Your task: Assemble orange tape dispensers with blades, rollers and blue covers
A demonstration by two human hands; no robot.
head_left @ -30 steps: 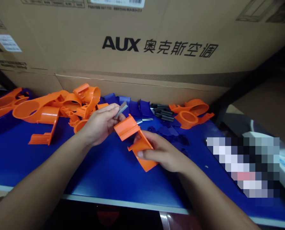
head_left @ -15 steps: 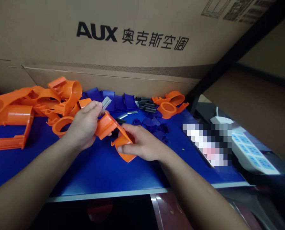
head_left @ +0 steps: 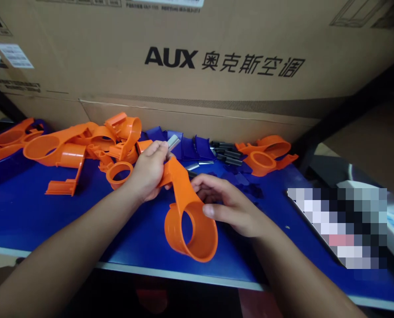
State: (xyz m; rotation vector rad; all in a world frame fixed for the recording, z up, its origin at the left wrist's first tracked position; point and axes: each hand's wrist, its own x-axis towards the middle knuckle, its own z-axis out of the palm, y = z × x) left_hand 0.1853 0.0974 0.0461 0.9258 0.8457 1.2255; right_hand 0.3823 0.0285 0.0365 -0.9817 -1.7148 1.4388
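Left hand: closed round grey toothed blade and orange frame. Right hand: fingers loosely parted, at two o'clock of frame's ring; contact unclear. Frame: above blue counter, ring toward six o'clock.

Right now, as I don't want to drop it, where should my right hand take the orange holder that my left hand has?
Probably take the orange holder by the right wall of its wide ring, coming from the right, pinching inside and out: the open mouth faces you, your right hand is at that rim, and your left hand grips the far end.
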